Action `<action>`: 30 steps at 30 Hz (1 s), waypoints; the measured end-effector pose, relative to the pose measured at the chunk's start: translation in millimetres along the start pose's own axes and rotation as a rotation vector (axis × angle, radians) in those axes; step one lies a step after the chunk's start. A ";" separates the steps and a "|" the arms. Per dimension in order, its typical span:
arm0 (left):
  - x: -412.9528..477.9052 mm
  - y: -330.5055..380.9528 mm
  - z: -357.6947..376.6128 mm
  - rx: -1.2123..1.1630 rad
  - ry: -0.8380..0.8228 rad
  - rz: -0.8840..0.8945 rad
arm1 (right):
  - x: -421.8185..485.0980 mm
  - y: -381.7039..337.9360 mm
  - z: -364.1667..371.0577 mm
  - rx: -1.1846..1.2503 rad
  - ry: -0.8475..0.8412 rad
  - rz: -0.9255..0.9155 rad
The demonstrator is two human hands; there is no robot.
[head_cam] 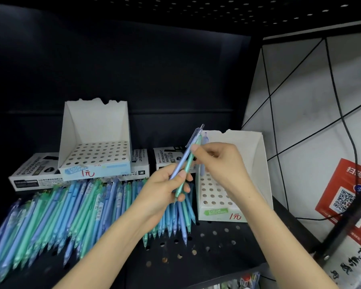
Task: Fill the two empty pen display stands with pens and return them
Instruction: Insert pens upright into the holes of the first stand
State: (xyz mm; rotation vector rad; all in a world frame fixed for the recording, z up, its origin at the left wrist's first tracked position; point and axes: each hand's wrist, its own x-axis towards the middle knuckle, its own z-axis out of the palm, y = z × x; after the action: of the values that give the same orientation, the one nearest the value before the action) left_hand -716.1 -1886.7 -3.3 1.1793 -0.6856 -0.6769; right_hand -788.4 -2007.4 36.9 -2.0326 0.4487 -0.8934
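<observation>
Loose pens (71, 205) cover the shelf (217, 243) at left, with the empty left stand (96, 142) behind. The left hand (165, 188) grips a blue pen (186, 155) and a green pen (188, 165). The right hand (217, 161) pinches the green pen's top, before the right stand (250, 163), which seemingly holds one pen.

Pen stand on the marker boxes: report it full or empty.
Empty: the pen stand shows only open holes, with no pen standing in any.

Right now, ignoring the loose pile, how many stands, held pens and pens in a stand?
Pen display stands: 2, the left stand and the right stand.
Pens being held: 2, a blue pen and a green pen.
Pens standing in a stand: 1, a lilac pen.
Total: 5.
</observation>
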 end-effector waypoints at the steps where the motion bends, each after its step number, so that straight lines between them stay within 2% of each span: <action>1: -0.9 0.1 0.3 0.002 -0.018 0.004 | -2.9 -2.0 0.0 0.081 -0.064 0.051; 4: -2.8 1.4 -0.6 0.049 -0.002 0.023 | -3.9 -3.9 -8.1 0.259 -0.081 0.163; 6: -1.9 1.7 -2.7 0.078 0.057 0.030 | -0.8 -3.5 -24.7 0.342 0.057 0.174; 8: 0.0 1.8 -6.0 0.105 0.115 0.036 | 5.2 1.0 -44.2 0.244 0.264 0.090; 10: 1.1 1.2 -9.2 0.133 0.155 0.049 | 13.1 10.7 -53.1 0.039 0.384 0.010; 14: 2.2 -1.0 -12.0 0.155 0.228 0.045 | 21.0 26.9 -40.0 -0.226 0.322 -0.047; 26: 4.8 -7.4 -12.9 0.166 0.183 0.105 | 28.3 45.1 -8.0 -0.470 0.143 -0.035; 30: 5.2 -8.5 -12.7 0.225 0.138 0.129 | 28.9 44.0 -3.4 -0.539 0.126 0.031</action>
State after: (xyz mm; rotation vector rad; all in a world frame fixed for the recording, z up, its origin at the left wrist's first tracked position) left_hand -703.9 -1885.4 -13.9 1.3618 -0.7272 -0.4139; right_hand -770.7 -2051.8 14.6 -2.4483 0.8633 -0.9574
